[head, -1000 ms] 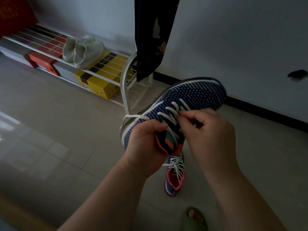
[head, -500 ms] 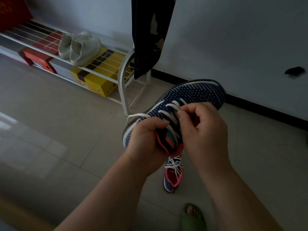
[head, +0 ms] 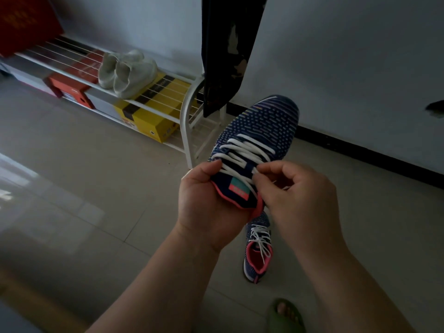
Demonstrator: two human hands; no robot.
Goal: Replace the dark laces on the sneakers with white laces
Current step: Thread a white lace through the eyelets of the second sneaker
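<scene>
A navy knit sneaker (head: 264,121) with a pink collar is held in the air, toe pointing away. White laces (head: 240,152) cross its eyelets. My left hand (head: 204,200) grips the sneaker's heel and left side, thumb near the laces. My right hand (head: 295,195) pinches a white lace at the top right eyelets. The second sneaker (head: 258,251), laced in white, lies on the floor below my hands.
A white wire shoe rack (head: 187,111) stands along the wall, carrying pale shoes (head: 125,73), with a yellow box (head: 151,116) and a red box (head: 69,90) under it. Dark cloth (head: 228,49) hangs above. A foot in a green slipper (head: 286,316) is at the bottom.
The sneaker has turned so its toe points up and away, showing more lacing. My right hand slid down to the top right eyelets. My left hand's thumb shifted to the sneaker's left side.
</scene>
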